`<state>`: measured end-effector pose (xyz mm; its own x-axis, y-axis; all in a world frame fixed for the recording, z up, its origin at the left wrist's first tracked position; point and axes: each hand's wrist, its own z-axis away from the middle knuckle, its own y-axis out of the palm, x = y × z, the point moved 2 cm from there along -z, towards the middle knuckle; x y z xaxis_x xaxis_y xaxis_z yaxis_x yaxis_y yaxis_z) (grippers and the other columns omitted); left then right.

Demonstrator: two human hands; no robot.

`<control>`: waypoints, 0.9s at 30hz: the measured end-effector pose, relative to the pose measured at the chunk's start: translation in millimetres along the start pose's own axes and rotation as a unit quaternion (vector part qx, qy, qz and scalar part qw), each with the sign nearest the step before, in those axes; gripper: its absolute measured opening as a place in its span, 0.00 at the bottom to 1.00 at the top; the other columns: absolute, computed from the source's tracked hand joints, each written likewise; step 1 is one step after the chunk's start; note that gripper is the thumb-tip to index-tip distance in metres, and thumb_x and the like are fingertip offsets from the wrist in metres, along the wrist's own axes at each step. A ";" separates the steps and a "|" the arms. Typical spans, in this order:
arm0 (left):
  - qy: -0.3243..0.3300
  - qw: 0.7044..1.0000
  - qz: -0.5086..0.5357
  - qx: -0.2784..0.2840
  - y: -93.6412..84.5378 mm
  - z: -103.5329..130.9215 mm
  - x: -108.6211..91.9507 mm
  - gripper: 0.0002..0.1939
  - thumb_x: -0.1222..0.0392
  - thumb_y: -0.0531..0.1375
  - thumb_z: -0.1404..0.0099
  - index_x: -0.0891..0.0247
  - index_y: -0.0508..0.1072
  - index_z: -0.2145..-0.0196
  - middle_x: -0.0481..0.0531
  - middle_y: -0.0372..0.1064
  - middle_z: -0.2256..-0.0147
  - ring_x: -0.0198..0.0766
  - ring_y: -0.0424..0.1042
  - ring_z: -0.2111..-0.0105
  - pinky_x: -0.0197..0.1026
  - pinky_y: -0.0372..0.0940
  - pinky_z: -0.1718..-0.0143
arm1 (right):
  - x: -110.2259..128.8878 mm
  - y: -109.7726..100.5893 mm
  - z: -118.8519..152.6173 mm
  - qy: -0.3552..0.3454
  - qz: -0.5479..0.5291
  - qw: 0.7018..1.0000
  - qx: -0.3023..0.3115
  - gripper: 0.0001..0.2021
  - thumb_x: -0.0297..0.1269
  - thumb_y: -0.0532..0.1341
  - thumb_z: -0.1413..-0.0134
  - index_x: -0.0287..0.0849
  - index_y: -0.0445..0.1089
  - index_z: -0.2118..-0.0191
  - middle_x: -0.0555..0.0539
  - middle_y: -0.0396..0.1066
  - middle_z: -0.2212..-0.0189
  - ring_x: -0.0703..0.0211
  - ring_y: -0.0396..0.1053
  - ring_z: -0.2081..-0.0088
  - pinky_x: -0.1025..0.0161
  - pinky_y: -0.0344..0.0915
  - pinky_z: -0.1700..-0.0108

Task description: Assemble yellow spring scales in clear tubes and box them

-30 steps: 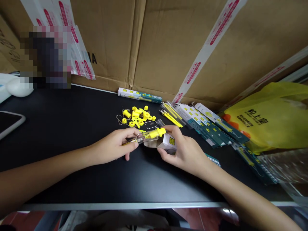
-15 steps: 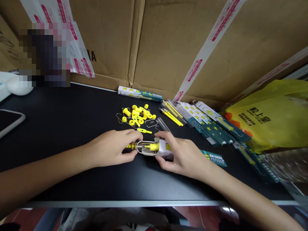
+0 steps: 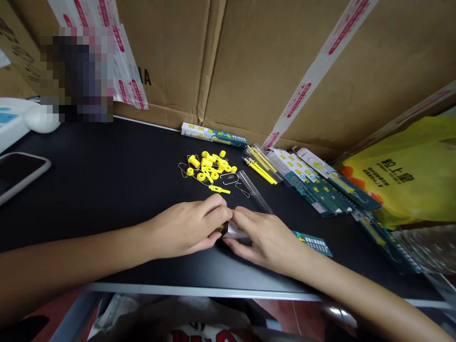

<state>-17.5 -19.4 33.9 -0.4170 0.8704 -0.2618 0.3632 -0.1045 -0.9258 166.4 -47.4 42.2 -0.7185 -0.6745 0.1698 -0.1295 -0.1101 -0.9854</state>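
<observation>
My right hand (image 3: 261, 235) is wrapped around a small narrow cardboard box (image 3: 238, 232), whose pale side shows between thumb and fingers. Against the box's left end, the fingers of my left hand (image 3: 201, 223) are closed and bent. Something dark and yellowish shows at that end; most of the box and whatever is inside are hidden by both hands. Just beyond the hands lies a pile of yellow plastic parts (image 3: 210, 166) with bent wire hooks (image 3: 242, 191) and a loose yellow rod-like piece (image 3: 219, 189). A clear tube (image 3: 254, 191) rests behind my right hand.
Yellow rods (image 3: 261, 171) in clear tubes lie right of the pile. Flattened printed boxes (image 3: 313, 185) spread beside a yellow bag (image 3: 409, 175). A closed box (image 3: 213, 135) stands along the cardboard wall (image 3: 256, 61). At left are a phone (image 3: 23, 173) and a white device (image 3: 14, 121).
The clear tube with yellow parts and wire hook has gone into the small box, out of sight. My left hand has moved right to the box's end. The view has shifted slightly.
</observation>
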 end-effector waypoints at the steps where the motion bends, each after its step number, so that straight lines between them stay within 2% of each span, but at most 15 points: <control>1: 0.000 1.000 0.001 -0.012 -0.5 0.0 0.6 0.08 0.63 0.52 0.35 0.63 0.62 0.57 0.57 0.64 0.55 0.40 0.72 0.63 0.39 0.66 0.68 | -0.1 -0.5 0.1 -0.001 0.012 1.000 0.003 0.11 0.41 0.52 0.37 0.42 0.63 0.54 0.46 0.69 0.65 0.59 0.70 0.68 0.64 0.62 0.70; 4: -0.012 0.999 0.027 -0.028 -4.0 -0.5 11.0 0.12 0.58 0.55 0.35 0.63 0.61 0.55 0.57 0.63 0.51 0.42 0.71 0.58 0.39 0.65 0.65 | -2.1 -3.4 0.2 0.001 0.025 0.999 0.020 0.15 0.41 0.51 0.36 0.44 0.62 0.47 0.46 0.68 0.63 0.60 0.70 0.69 0.65 0.62 0.70; 8: -0.065 0.992 0.098 0.049 -9.5 -2.5 41.2 0.21 0.54 0.62 0.40 0.60 0.62 0.52 0.49 0.70 0.60 0.38 0.72 0.61 0.38 0.64 0.61 | -11.6 -10.7 0.9 0.024 -0.016 0.999 0.017 0.17 0.41 0.53 0.36 0.46 0.59 0.44 0.45 0.70 0.59 0.58 0.73 0.64 0.64 0.67 0.65; 11: -0.062 0.984 0.152 0.064 -16.6 -3.8 59.6 0.20 0.50 0.63 0.41 0.59 0.67 0.54 0.48 0.70 0.57 0.38 0.70 0.57 0.37 0.61 0.55 | -21.1 -17.3 1.7 0.040 -0.047 0.998 -0.003 0.17 0.40 0.54 0.37 0.47 0.60 0.44 0.45 0.71 0.55 0.56 0.73 0.59 0.62 0.68 0.58; 12: -0.066 0.982 0.164 0.072 -18.7 -3.9 63.5 0.18 0.50 0.62 0.41 0.60 0.68 0.56 0.48 0.70 0.57 0.37 0.70 0.57 0.37 0.61 0.56 | -23.8 -19.2 1.8 0.044 -0.053 0.998 -0.009 0.17 0.40 0.54 0.37 0.47 0.60 0.44 0.45 0.71 0.54 0.56 0.73 0.58 0.61 0.68 0.57; 16: -0.111 0.963 0.223 0.103 -22.1 -3.9 70.2 0.13 0.51 0.60 0.38 0.63 0.70 0.62 0.45 0.68 0.69 0.33 0.68 0.69 0.34 0.61 0.67 | -30.0 -24.4 1.8 0.054 -0.068 0.996 -0.021 0.16 0.40 0.54 0.37 0.47 0.61 0.45 0.45 0.71 0.52 0.54 0.72 0.54 0.58 0.68 0.52; 20: -0.140 0.951 0.263 0.083 -18.7 -4.6 76.4 0.14 0.53 0.59 0.38 0.63 0.69 0.58 0.45 0.69 0.70 0.32 0.68 0.69 0.34 0.61 0.66 | -31.6 -26.0 2.1 0.060 -0.076 0.995 -0.024 0.15 0.40 0.55 0.38 0.47 0.63 0.46 0.46 0.71 0.50 0.55 0.72 0.53 0.58 0.68 0.51; 24: -0.154 0.951 0.265 0.048 -18.6 -4.6 85.1 0.14 0.52 0.62 0.41 0.64 0.71 0.62 0.46 0.71 0.70 0.33 0.70 0.70 0.35 0.62 0.67 | -34.1 -25.5 2.0 0.073 -0.068 0.995 -0.025 0.16 0.40 0.55 0.38 0.48 0.62 0.45 0.46 0.70 0.49 0.54 0.72 0.52 0.56 0.68 0.50; 27: -0.145 0.954 0.262 0.028 -22.2 -5.2 84.1 0.13 0.51 0.63 0.41 0.64 0.72 0.65 0.46 0.72 0.70 0.33 0.70 0.69 0.35 0.62 0.67 | -33.9 -23.8 0.7 0.075 -0.072 0.994 -0.025 0.16 0.39 0.55 0.39 0.47 0.61 0.46 0.46 0.70 0.48 0.53 0.72 0.52 0.56 0.68 0.51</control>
<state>-56.3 58.6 33.9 -0.4069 0.5221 -0.7496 0.5433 -0.5214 -0.6580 194.3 -22.5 59.9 -0.7830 -0.5378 0.3125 -0.2699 -0.1589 -0.9497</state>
